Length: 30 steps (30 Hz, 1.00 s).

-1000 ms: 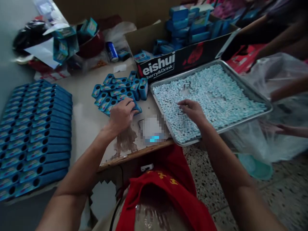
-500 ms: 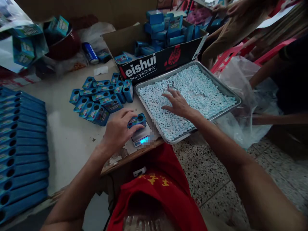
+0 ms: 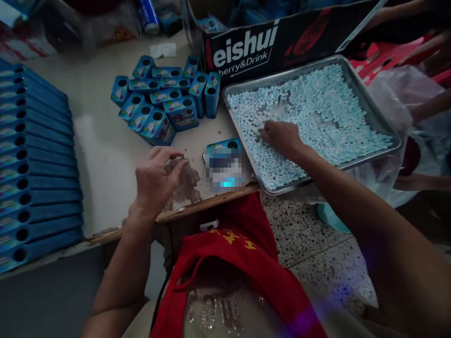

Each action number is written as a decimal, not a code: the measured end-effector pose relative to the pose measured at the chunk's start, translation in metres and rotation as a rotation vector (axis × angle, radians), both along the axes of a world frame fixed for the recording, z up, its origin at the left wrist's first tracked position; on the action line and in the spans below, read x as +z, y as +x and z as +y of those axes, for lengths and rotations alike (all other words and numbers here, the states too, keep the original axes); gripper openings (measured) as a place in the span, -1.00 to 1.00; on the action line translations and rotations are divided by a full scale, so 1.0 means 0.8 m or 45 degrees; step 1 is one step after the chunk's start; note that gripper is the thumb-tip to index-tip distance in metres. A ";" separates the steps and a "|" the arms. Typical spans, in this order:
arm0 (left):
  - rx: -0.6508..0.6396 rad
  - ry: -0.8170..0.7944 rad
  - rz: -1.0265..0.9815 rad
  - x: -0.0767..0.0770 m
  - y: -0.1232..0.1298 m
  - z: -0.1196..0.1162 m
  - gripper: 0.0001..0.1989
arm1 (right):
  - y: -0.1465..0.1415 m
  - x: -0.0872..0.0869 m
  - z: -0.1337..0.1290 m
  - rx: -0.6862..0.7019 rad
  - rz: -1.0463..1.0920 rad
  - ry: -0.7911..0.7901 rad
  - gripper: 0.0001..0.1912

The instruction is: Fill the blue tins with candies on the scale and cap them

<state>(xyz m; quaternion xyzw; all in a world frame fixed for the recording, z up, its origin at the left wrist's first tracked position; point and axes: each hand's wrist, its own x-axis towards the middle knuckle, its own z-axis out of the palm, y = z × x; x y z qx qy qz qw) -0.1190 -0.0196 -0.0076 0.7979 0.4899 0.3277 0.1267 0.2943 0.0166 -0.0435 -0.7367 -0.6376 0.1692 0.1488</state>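
Note:
My left hand (image 3: 157, 180) hovers over the worn table edge, left of the scale, its curved fingers and thumb apart with nothing between them. A small blue box (image 3: 223, 143) with a round dark hole in its top rests on a little digital scale (image 3: 234, 174) with a lit display; pixelation blurs part of both. In the metal tray (image 3: 366, 162), my right hand (image 3: 283, 138) is closed, its fingertips pinched among the small pale blue and white candies (image 3: 317, 98). What lies between those fingertips is mostly hidden.
Several similar boxes (image 3: 181, 112) stand clustered behind the scale. Long rows of blue boxes (image 3: 45, 173) line the table's left side. A black carton (image 3: 253, 47) stands behind the tray. A blue can (image 3: 148, 19) is farther back. Clear plastic bags (image 3: 394, 98) and another person's arms are at right.
My left hand has let go of the box on the scale and moved left. My right hand has gone from spread fingers to a pinch in the candies. The view has shifted downward.

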 end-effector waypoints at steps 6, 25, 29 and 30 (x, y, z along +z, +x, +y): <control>-0.007 -0.024 -0.028 -0.017 -0.003 -0.008 -0.91 | 0.035 0.026 -0.016 -0.461 1.265 -0.068 -0.58; -0.067 -0.263 -0.282 -0.040 0.086 0.002 -0.34 | -0.040 0.033 -0.049 -0.416 1.770 0.022 -0.42; -0.163 -0.164 -0.305 -0.011 0.135 0.019 -0.59 | -0.054 0.056 -0.026 -0.329 1.830 0.237 -0.52; -0.186 -0.112 -0.294 0.001 0.144 0.023 -0.60 | -0.057 0.065 -0.019 -0.292 1.818 0.265 -0.54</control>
